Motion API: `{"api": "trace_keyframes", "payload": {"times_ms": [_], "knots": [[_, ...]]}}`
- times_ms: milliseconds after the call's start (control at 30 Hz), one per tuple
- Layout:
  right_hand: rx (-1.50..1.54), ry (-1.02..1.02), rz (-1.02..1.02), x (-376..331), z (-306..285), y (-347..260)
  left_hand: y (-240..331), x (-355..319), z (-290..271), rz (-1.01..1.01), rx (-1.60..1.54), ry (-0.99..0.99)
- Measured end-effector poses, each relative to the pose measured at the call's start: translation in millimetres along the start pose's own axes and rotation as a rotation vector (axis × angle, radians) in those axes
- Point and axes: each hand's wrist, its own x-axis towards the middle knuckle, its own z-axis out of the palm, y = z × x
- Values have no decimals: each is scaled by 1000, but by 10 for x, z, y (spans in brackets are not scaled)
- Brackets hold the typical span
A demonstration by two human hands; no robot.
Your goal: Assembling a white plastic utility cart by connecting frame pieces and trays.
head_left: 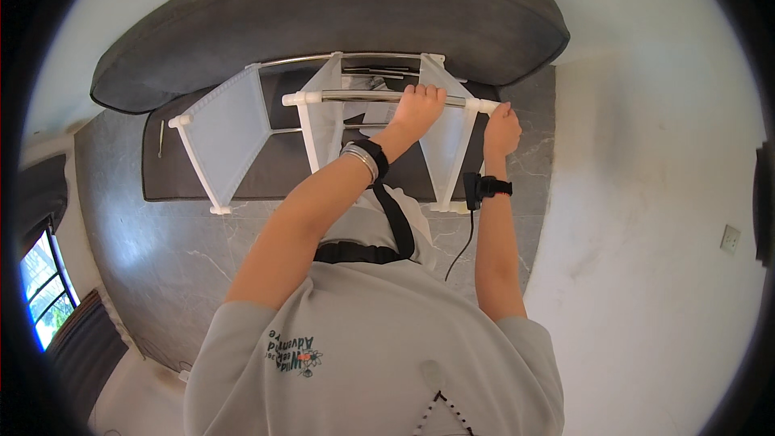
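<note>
A partly assembled rack of white panels and shiny metal tubes stands in front of me. My left hand [420, 109] is wrapped round the front upper metal tube [355, 96], close to its right end. My right hand [502, 131] is closed at the white plastic corner joint [479, 105] where that tube meets the right panel [446, 125]; its fingers partly hide the joint. The tube's left end sits at the top of the middle panel [323, 113]. Farther left, the left panel [230, 133] leans, its front top connector [179, 121] without a tube.
Behind the rack is a dark grey sofa with a long backrest [323, 12] and a seat [173, 169]. A thin light-coloured stick [161, 139] lies on the seat's left. Several dark rods [375, 73] and papers lie behind the panels. A white wall [646, 218] rises at right.
</note>
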Motion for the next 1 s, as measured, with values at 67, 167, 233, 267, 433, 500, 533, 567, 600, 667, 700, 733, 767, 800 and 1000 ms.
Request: {"api": "trace_keyframes", "payload": {"times_ms": [67,167,233,267,433,500,533,567,600,667,700,733,767,800,1000], "knots": [[-3,3,-2,-6,-8,7,8,58,-5,-15,3,-134],[-5,-47,25,-6,-9,49,-21,153,-12,-74,-161,-384],[-26,-52,-3,12,7,119,0,119,-25,-54,-185,-404],[-27,-53,-1,0,3,111,8,110,-23,-37,-206,-421],[5,75,-116,-51,38,71,78,15,-18,-74,-116,-227],[-20,70,-119,-102,7,-2,113,0,19,-20,-42,-94],[-33,29,-92,-126,-19,-23,146,-2,70,-7,-63,-23],[-46,-7,-63,-126,-31,-29,171,24,88,10,-87,51],[-47,-3,-59,-121,-16,-7,191,45,105,15,-90,52],[-12,33,-98,-120,17,46,231,77,118,-106,-228,-162],[-16,36,-91,-122,24,57,222,103,116,-99,-232,-165],[2,35,-94,-121,33,58,183,143,119,-99,-245,-243],[21,32,-96,-124,40,66,160,165,100,-100,-257,-323],[20,33,-89,-113,46,86,160,176,75,-94,-258,-326],[5,92,-209,-48,101,235,140,214,-39,-120,-393,-510]]}}
